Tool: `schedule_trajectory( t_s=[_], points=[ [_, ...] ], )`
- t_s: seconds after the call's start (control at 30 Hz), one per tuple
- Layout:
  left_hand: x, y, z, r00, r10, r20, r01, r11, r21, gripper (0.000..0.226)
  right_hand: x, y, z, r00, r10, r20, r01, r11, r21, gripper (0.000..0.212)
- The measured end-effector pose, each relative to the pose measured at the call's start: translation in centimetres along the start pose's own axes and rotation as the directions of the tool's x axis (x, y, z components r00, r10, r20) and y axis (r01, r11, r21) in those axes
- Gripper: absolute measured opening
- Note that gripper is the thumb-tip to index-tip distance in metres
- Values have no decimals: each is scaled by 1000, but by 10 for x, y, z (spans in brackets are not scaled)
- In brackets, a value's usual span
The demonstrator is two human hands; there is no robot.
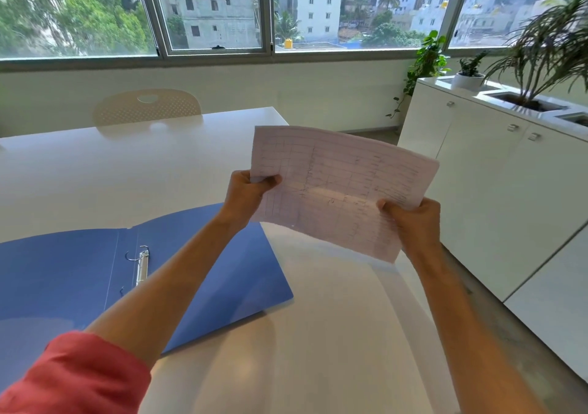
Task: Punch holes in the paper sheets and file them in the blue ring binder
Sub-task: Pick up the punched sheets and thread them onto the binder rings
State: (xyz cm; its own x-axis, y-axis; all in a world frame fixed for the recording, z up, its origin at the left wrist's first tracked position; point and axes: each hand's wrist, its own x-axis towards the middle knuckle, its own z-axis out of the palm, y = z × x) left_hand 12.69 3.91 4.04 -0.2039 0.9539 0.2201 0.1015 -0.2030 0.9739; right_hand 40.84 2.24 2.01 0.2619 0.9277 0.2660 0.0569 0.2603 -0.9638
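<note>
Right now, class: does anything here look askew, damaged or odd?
Nothing is damaged or spilled. The paper sheets bow slightly, held tilted above the table by both hands; the blue ring binder lies open.

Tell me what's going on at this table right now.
A person holds a stack of paper sheets up over the white table, left hand and right hand each gripping an edge. The blue ring binder lies open on the table with nothing on its rings. No hole punch is in view.

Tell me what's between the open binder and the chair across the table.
Only bare white table between the blue binder and the chair, in the head view.
</note>
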Motion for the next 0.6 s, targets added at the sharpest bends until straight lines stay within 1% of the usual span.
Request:
schedule_trajectory(
  t_s=[0.1, 0.2, 0.27, 0.33, 0.4, 0.5, 0.53, 0.6],
  points=[
    [-1, -1, -1, 998, -13, 69, 10, 999, 50, 6, -2, 0, 4, 994, -52, -99, 45, 997, -67, 15],
    [1, -2, -7, 994, 6, 110, -13, 998, 69, 11, -4, 1, 5, 993, -48, -106, 46, 999, -16, 19],
    [2, -2, -10, 994, 12, 105, -17, 999, 41, 12, -7, 1, 3, 995, -54, -82, 56, 998, 25, 19],
    [0, -4, -10, 996, 2, 91, -5, 999, 32, 11, -9, 2, 1, 998, -38, -47, 40, 998, 56, 23],
    [-2, -15, -13, 995, -64, 72, 61, 997, 37, 9, -11, 5, 1, 1000, 18, 2, -18, 998, 65, 27],
    [-11, -33, -21, 975, -206, 82, 206, 979, 9, 38, -15, 9, 3, 993, 79, 86, -81, 996, 28, 28],
    [-13, -38, -24, 968, -232, 96, 235, 972, -20, 41, -15, 8, 4, 991, 77, 112, -81, 996, 34, 31],
    [-14, -41, -27, 964, -235, 126, 243, 969, -52, 35, -15, 6, 5, 988, 72, 140, -79, 996, 43, 31]
  ],
)
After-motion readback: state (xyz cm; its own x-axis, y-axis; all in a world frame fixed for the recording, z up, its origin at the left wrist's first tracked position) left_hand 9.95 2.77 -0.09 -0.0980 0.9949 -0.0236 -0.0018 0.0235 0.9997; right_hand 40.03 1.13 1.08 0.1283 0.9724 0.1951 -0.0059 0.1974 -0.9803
